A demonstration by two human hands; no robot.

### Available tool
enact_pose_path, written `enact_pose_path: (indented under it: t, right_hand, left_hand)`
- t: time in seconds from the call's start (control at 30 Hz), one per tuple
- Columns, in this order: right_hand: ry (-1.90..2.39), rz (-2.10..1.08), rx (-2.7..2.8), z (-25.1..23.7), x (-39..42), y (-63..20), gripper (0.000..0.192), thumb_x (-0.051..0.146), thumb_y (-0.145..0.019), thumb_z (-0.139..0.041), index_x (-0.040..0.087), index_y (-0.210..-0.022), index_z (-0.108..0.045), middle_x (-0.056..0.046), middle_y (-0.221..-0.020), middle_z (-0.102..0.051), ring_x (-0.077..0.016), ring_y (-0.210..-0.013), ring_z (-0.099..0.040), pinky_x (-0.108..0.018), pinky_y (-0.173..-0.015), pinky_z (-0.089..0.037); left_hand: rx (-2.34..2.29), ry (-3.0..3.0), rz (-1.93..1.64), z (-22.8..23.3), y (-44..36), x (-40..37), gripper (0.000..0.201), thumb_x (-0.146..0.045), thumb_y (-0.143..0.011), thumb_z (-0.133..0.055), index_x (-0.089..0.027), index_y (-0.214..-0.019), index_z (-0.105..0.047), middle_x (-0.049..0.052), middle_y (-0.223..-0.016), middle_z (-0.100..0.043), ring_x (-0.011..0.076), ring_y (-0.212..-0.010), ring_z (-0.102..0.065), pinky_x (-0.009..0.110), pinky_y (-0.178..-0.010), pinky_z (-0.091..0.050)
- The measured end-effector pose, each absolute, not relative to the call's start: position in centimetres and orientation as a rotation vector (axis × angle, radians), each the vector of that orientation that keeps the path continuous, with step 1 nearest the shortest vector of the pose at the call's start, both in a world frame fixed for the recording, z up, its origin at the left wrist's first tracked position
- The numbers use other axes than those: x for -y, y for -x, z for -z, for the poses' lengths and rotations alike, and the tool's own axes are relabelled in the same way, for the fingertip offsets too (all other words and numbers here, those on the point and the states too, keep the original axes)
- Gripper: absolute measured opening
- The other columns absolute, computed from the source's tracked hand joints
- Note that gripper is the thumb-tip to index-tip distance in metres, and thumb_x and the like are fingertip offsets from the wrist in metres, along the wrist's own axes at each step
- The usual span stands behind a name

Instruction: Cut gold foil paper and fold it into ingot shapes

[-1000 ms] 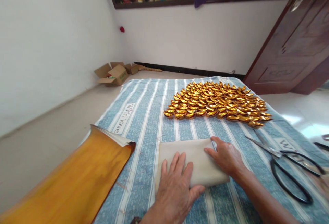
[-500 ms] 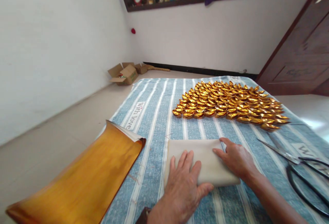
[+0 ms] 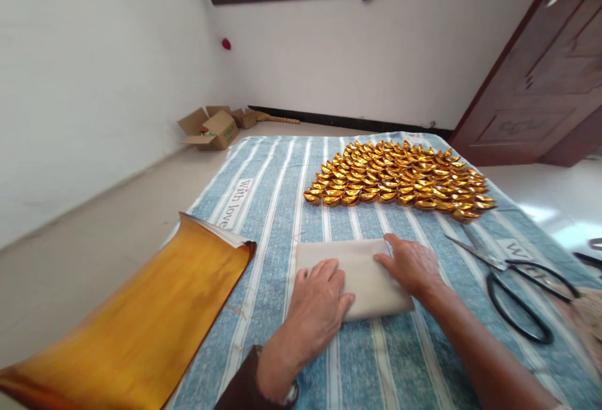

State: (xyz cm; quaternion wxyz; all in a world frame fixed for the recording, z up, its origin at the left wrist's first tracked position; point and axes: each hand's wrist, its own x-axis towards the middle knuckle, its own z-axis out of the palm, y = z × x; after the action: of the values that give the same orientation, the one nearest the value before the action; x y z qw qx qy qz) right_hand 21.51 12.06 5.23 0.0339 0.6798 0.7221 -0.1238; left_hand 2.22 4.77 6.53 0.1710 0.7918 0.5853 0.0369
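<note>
I see my left hand and right hand pressing flat, fingers spread, gripping nothing, on the folded paper, just left of the scissors and near the gold ingots.

A folded sheet of pale beige paper lies flat on a blue-and-white striped cloth, its long edges running left to right, the fold crisp; the left hand presses its near left part, the right hand its far right corner
</note>
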Motion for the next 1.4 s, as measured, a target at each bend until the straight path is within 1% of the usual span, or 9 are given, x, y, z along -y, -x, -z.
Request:
enact_pose_path:
  t: [0.1,0.33,0.47,0.57,0.63,0.97,1.17,1.3,1.4]
  right_hand:
    - [-1.918,0.243,-2.356,-5.8,-11.7,-21.0,0.022,0.029,-0.092,-0.047,0.019,-0.102,-0.063,-0.009,-0.103,-0.066,-0.0239,-0.096,-0.062,-0.03,-0.072,-0.04]
    - [-1.717,0.137,-2.497,-6.3,-10.6,-19.4,0.031,0.008,-0.09,-0.038,0.015,-0.096,-0.068,-0.012,-0.101,-0.063,-0.0243,-0.099,-0.057,-0.035,-0.08,-0.038]
    - [-1.776,0.146,-2.459,-6.1,-10.1,-18.2,0.031,0.024,-0.094,-0.042,0.012,-0.097,-0.07,-0.016,-0.103,-0.063,-0.0274,-0.1,-0.056,-0.038,-0.082,-0.039]
    - [-1.873,0.129,-2.421,-5.7,-9.5,-17.2,0.042,0.043,-0.093,-0.047,0.009,-0.1,-0.07,-0.019,-0.107,-0.061,-0.0314,-0.102,-0.053,-0.041,-0.082,-0.039]
    - [-1.924,0.112,-2.413,-5.3,-9.0,-16.9,0.047,0.048,-0.091,-0.049,0.007,-0.101,-0.07,-0.02,-0.108,-0.06,-0.0319,-0.103,-0.052,-0.041,-0.082,-0.039]
    - [-2.046,0.014,-2.458,-3.7,-7.1,-17.2,0.05,0.05,-0.092,-0.047,0.006,-0.109,-0.062,-0.02,-0.11,-0.059,-0.0311,-0.105,-0.048,-0.045,-0.086,-0.034]
    - [-2.104,-0.05,-2.491,-3.0,-6.9,-17.2,0.047,0.05,-0.092,-0.047,0.008,-0.107,-0.061,-0.018,-0.11,-0.059,-0.0309,-0.103,-0.048,-0.045,-0.086,-0.033]
    - [-2.128,-0.054,-2.509,-2.6,-6.9,-17.0,0.044,0.048,-0.091,-0.049,0.008,-0.105,-0.061,-0.017,-0.108,-0.059,-0.0308,-0.103,-0.048,-0.045,-0.087,-0.032]
    - [-2.153,-0.041,-2.505,-2.5,-6.9,-17.0,0.044,0.048,-0.09,-0.05,0.009,-0.105,-0.061,-0.017,-0.107,-0.06,-0.0308,-0.103,-0.048,-0.044,-0.087,-0.032]
  left_hand:
    - [-1.669,-2.275,-0.107,-6.6,-2.4,-4.8,0.025,-0.034,-0.094,-0.047,-0.02,-0.111,-0.058,0.008,-0.132,-0.052,0.0245,-0.125,-0.044,0.043,-0.101,-0.033]
    - [-1.638,-2.341,-0.004,-7.3,-2.7,-5.1,0.024,-0.035,-0.093,-0.047,-0.018,-0.103,-0.06,0.009,-0.115,-0.056,0.0259,-0.111,-0.052,0.041,-0.093,-0.041]
    - [-1.599,-2.368,0.085,-7.2,-2.7,-5.8,0.027,-0.039,-0.092,-0.045,-0.019,-0.098,-0.062,0.008,-0.108,-0.057,0.027,-0.104,-0.054,0.041,-0.086,-0.045]
    - [-1.557,-2.377,0.125,-7.3,-2.6,-6.2,0.03,-0.04,-0.092,-0.042,-0.02,-0.104,-0.062,0.008,-0.106,-0.057,0.0276,-0.103,-0.055,0.041,-0.085,-0.046]
    - [-1.52,-2.387,0.159,-7.5,-2.3,-6.3,0.033,-0.04,-0.092,-0.04,-0.02,-0.109,-0.061,0.009,-0.108,-0.057,0.0282,-0.104,-0.055,0.042,-0.085,-0.046]
    - [-1.443,-2.405,0.197,-6.3,-1.3,-5.1,0.046,-0.038,-0.091,-0.044,-0.021,-0.133,-0.045,0.014,-0.145,-0.039,0.0305,-0.134,-0.036,0.053,-0.103,-0.032]
    - [-1.467,-2.363,0.183,-6.8,-1.4,-5.0,0.047,-0.037,-0.089,-0.048,-0.019,-0.132,-0.046,0.015,-0.148,-0.036,0.0301,-0.137,-0.033,0.053,-0.105,-0.032]
    - [-1.57,-2.385,0.131,-7.1,-2.2,-5.0,0.032,-0.027,-0.09,-0.042,-0.018,-0.119,-0.053,0.013,-0.14,-0.045,0.027,-0.13,-0.042,0.049,-0.103,-0.035]
    - [-1.725,-2.403,0.079,-6.6,-3.2,-5.1,0.03,-0.017,-0.089,-0.038,-0.016,-0.115,-0.054,0.015,-0.138,-0.048,0.0274,-0.131,-0.041,0.051,-0.106,-0.032]
